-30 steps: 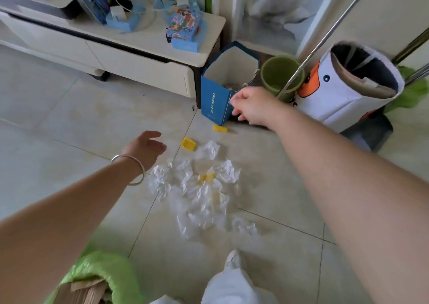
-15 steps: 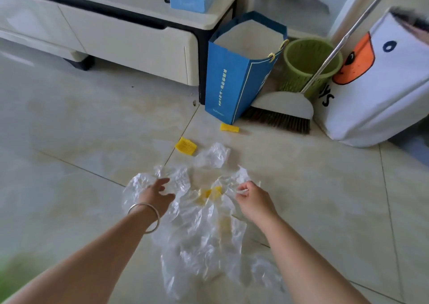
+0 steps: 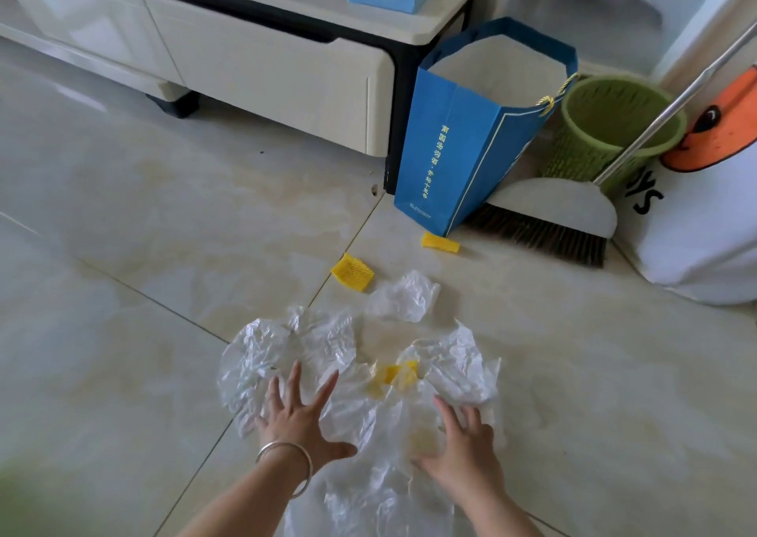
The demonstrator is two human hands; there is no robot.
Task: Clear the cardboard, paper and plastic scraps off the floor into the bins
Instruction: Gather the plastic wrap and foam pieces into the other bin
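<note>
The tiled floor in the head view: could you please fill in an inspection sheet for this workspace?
Surface: pale glossy tiled floor, dark grout lines.
Job's things: crumpled clear plastic sheets; smaller clear plastic wad; three yellow foam net pieces, one among the sheets.
Clutter: grey-headed broom leaning at the bins.
Grips: left hand and right hand spread flat on the plastic, nothing held.
Cables: nothing seen.
Surroundings: blue paper bag, green plastic basket, white fabric bin, cream cabinet.
</note>
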